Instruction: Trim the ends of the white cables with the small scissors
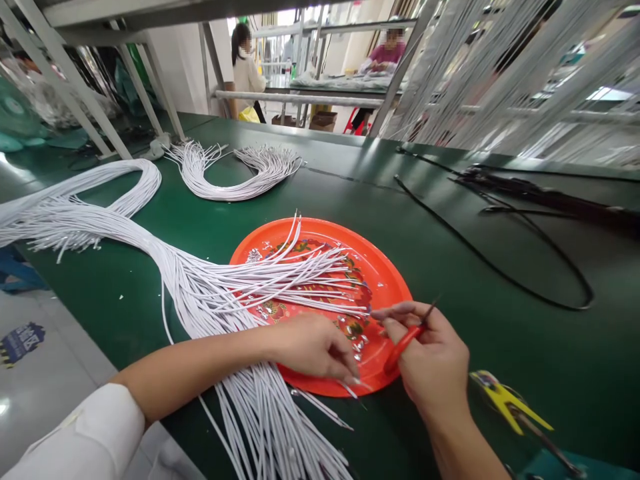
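Observation:
A large bundle of white wires [200,287] lies across the table and fans out over a round orange-red tray [390,273] with a printed pattern. My left hand [315,347] reaches over the bundle, its fingers closed on a white wire near the tray's front rim. In my right hand [435,360], at the tray's right edge, is a red-handled tool [403,347] with a dark pointed tip; its kind I cannot make out. The right thumb and forefinger close together near the wire ends. Small shiny metal pieces [359,347] lie scattered in the tray.
More white wire bundles [240,190] lie farther back on the green table [320,193]. A black cable [500,280] loops at the right, with a yellow-handled tool [510,403] nearer. Metal racks [320,100] stand behind, hung with wires at right. Two people are beyond.

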`<action>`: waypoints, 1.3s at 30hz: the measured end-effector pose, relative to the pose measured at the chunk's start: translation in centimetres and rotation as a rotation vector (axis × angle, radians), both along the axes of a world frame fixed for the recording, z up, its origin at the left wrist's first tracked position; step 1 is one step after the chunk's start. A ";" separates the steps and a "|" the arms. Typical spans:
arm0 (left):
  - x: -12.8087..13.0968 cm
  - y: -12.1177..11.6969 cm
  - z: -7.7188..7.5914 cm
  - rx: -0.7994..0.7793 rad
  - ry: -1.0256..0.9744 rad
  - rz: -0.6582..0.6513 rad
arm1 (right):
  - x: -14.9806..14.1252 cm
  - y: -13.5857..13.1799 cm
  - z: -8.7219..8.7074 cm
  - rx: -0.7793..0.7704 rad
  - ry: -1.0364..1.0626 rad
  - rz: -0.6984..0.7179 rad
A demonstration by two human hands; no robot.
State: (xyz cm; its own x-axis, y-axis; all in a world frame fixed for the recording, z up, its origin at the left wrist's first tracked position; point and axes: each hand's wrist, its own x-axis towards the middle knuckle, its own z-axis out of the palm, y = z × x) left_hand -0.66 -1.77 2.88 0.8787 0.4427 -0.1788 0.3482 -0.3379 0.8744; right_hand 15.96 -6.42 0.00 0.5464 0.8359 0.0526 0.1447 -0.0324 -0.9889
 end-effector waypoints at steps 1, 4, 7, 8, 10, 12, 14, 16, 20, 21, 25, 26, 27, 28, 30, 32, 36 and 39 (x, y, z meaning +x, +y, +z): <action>-0.1 0.0 0.2 0.064 0.035 -0.066 | 0.1 0.0 -0.1 -0.016 0.007 0.016; -0.2 0.0 0.4 0.209 0.105 -0.155 | 0.1 0.1 -0.2 -0.073 -0.029 0.009; -0.3 0.1 0.7 0.207 0.154 -0.216 | 0.2 0.1 -0.5 -0.055 -0.138 -0.045; -0.3 0.2 0.9 0.183 0.169 -0.228 | 0.3 0.1 -0.5 -0.052 -0.192 -0.052; -0.4 0.2 1.5 0.128 0.182 -0.238 | 0.6 0.1 -0.4 -0.097 -0.331 -0.061; -0.6 0.2 2.2 0.072 0.163 -0.274 | 0.8 0.1 -0.2 -0.193 -0.484 -0.073; -0.7 -0.1 2.7 0.028 0.129 -0.347 | 1.0 0.1 0.1 -0.283 -0.598 -0.054; -0.7 -0.5 2.9 0.035 0.114 -0.413 | 1.1 0.3 0.5 -0.359 -0.663 -0.022; -0.6 -1.0 2.3 0.132 0.076 -0.418 | 1.2 0.7 0.9 -0.434 -0.699 0.012; -0.5 -1.0 2.0 0.139 0.058 -0.401 | 1.3 0.8 0.9 -0.429 -0.693 0.024; -0.3 -0.5 0.9 0.105 0.017 -0.292 | 1.2 1.1 0.5 -0.421 -0.749 0.093; -0.2 -0.3 0.7 0.109 0.004 -0.252 | 1.2 1.1 0.4 -0.412 -0.779 0.101; -0.2 -0.2 0.6 0.120 -0.011 -0.202 | 1.2 1.1 0.4 -0.398 -0.801 0.100; -0.1 0.0 0.5 0.139 -0.026 -0.131 | 1.1 1.0 0.3 -0.382 -0.812 0.090; 0.1 0.2 0.4 0.201 -0.057 0.098 | 1.1 0.7 0.4 -0.355 -0.825 0.053; 0.2 0.3 0.2 0.276 -0.099 0.355 | 1.0 0.3 0.6 -0.311 -0.881 0.013; 0.3 0.3 -0.2 0.363 -0.253 0.507 | 0.5 -0.5 1.1 -0.096 -1.122 -0.031; 0.3 0.2 -0.3 0.366 -0.280 0.490 | -0.2 -1.1 1.4 0.033 -1.309 -0.042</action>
